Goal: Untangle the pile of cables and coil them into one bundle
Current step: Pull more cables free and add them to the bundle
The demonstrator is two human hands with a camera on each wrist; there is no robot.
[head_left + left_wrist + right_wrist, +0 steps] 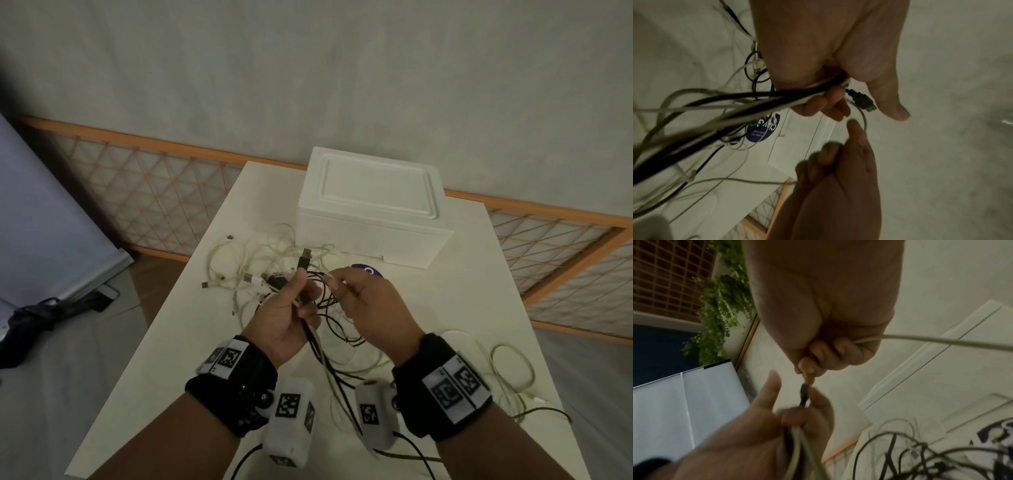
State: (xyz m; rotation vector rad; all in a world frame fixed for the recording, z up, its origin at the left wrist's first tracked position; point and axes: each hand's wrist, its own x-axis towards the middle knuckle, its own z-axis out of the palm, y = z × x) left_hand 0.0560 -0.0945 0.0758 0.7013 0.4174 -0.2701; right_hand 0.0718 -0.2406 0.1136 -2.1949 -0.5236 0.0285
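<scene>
Above the white table point(212, 342), my left hand point(301, 291) grips a bundle of black and white cables point(748, 104). A black USB plug point(305, 258) sticks up past the thumb, and the strands hang down toward my wrists. My right hand point(337, 282), close beside the left, pinches one thin white cable point(920, 339) near its end. In the left wrist view that cable point(864, 120) curves from the bundle to my right hand point(838, 162). A tangled pile of white cables point(253, 270) lies on the table behind my left hand.
A closed white foam box point(373, 205) stands at the table's far side. A round purple sticker point(366, 270) lies in front of it. Loose white and black cable loops point(513, 370) trail near the table's right front edge. A dark bag point(30, 318) lies on the floor at left.
</scene>
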